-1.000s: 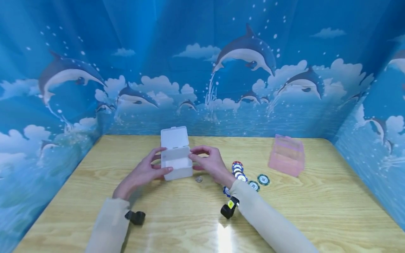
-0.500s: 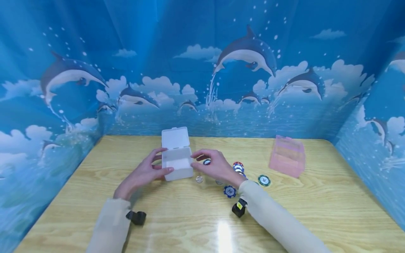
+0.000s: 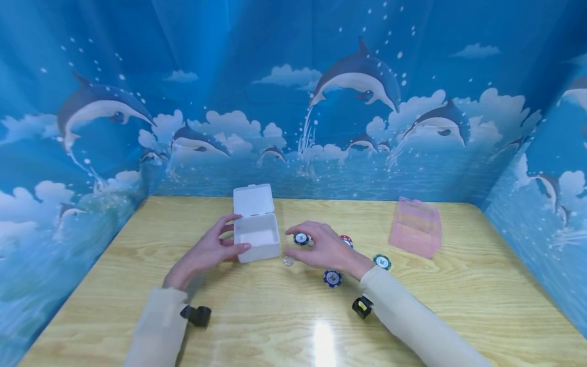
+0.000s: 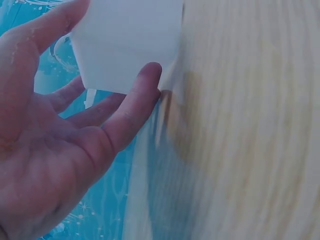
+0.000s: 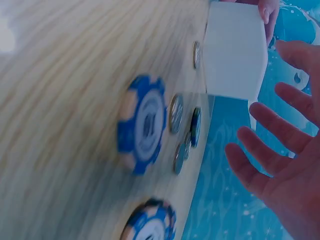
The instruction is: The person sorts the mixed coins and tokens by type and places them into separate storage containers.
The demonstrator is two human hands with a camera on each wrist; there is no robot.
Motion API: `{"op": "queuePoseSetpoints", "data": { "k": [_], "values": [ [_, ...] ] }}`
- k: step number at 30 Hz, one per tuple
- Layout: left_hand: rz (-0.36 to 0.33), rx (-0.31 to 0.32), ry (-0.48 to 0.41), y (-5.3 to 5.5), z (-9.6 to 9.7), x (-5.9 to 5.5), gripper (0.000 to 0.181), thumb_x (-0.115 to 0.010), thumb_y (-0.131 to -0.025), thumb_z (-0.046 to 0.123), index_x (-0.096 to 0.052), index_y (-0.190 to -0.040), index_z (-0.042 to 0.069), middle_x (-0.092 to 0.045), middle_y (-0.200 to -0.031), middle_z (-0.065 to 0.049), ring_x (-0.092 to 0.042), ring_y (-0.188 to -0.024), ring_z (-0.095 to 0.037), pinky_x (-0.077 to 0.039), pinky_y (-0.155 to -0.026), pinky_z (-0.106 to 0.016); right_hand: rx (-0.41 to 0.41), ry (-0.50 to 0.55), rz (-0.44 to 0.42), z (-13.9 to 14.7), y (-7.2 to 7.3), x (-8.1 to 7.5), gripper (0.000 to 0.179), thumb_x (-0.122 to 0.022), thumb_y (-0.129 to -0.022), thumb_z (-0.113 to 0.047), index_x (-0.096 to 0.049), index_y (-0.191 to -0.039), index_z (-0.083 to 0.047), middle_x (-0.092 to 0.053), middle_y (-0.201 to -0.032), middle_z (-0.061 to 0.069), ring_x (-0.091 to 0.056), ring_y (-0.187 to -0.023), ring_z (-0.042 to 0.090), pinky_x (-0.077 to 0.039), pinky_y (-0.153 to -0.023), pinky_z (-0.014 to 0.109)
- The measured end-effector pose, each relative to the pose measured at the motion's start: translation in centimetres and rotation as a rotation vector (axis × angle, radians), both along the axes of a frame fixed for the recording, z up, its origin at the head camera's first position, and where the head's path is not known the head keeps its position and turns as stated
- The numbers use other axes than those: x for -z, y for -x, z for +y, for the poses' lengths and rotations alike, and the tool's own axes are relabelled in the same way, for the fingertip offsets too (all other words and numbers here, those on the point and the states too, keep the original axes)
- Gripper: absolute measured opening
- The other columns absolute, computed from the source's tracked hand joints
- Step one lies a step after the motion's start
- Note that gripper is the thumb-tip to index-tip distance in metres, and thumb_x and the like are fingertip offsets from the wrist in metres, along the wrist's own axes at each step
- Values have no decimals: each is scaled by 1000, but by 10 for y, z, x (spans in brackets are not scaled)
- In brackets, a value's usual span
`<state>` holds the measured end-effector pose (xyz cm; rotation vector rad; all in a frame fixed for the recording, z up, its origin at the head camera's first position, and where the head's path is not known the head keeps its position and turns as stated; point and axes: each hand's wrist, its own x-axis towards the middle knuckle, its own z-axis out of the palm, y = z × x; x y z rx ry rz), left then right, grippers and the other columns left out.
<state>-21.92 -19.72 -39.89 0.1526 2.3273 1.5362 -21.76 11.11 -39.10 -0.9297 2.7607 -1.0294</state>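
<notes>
A white plastic box [image 3: 259, 252] with its lid [image 3: 254, 200] raised stands left of centre on the table. My left hand [image 3: 215, 247] holds its left side, fingers behind and thumb at the front rim. My right hand [image 3: 323, 247] hovers to the right of the box, fingers spread and holding nothing. Below those fingers lies a dark poker chip [image 3: 300, 238]. A coin [image 3: 288, 261] lies close to the box. More coins [image 5: 176, 114] lie around the dark chip in the right wrist view.
A blue poker chip [image 3: 332, 278] lies nearer the front, a green one [image 3: 382, 262] farther right. A red chip [image 3: 346, 239] shows beside the right hand, which partly hides the chips there. At the back right is an open pink translucent box [image 3: 415, 229]. Dolphin-print cloth [image 3: 293, 102] walls the table.
My right hand has drawn away from the white box to the right and opened wider, uncovering the dark chip. The left hand and the box stay in place.
</notes>
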Motion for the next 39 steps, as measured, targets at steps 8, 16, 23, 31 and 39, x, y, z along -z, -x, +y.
{"op": "queuePoseSetpoints", "data": {
  "k": [8, 16, 23, 31, 39],
  "values": [
    [-4, 12, 16, -1, -5, -4, 95, -79, -90, 31, -18, -162, 20, -34, -161, -23, -47, -141, -48, -58, -99, -48, 16, -39, -4, 18, -2, 6, 52, -75, -92, -43, -64, -137, -20, -66, -137, -4, -61, -129, 20, -49, -110, 50],
    [19, 23, 34, -2, -8, -3, 96, -79, -90, 31, -17, -162, 16, -34, -161, -22, -45, -142, -49, -58, -100, -47, -1, -62, -1, 32, -1, 11, 52, -76, -91, -39, -65, -136, -16, -68, -135, 0, -64, -125, 22, -53, -106, 48],
    [25, 26, -19, -3, -9, -1, 94, -79, -91, 26, -18, -162, 17, -21, -167, -22, -42, -144, -51, -58, -100, -47, -10, -103, -10, 40, -2, 15, 50, -79, -89, -33, -66, -134, -16, -72, -126, 4, -68, -113, 22, -57, -98, 45],
    [2, 31, -42, -1, -10, 0, 93, -78, -92, 27, -17, -162, 19, -17, -169, -20, -39, -146, -49, -57, -102, -47, -18, -147, -45, 42, -2, 18, 43, -77, -91, -29, -68, -132, -20, -75, -110, -4, -67, -105, 16, -56, -95, 44],
    [-19, 24, -72, -3, -9, 2, 94, -78, -92, 24, -16, -163, 20, -15, -170, -20, -38, -147, -50, -58, -100, -47, -2, -209, -39, 41, -4, 22, 41, -76, -91, -28, -68, -131, -21, -74, -110, -5, -64, -110, 20, -47, -108, 53]
  ]
}}
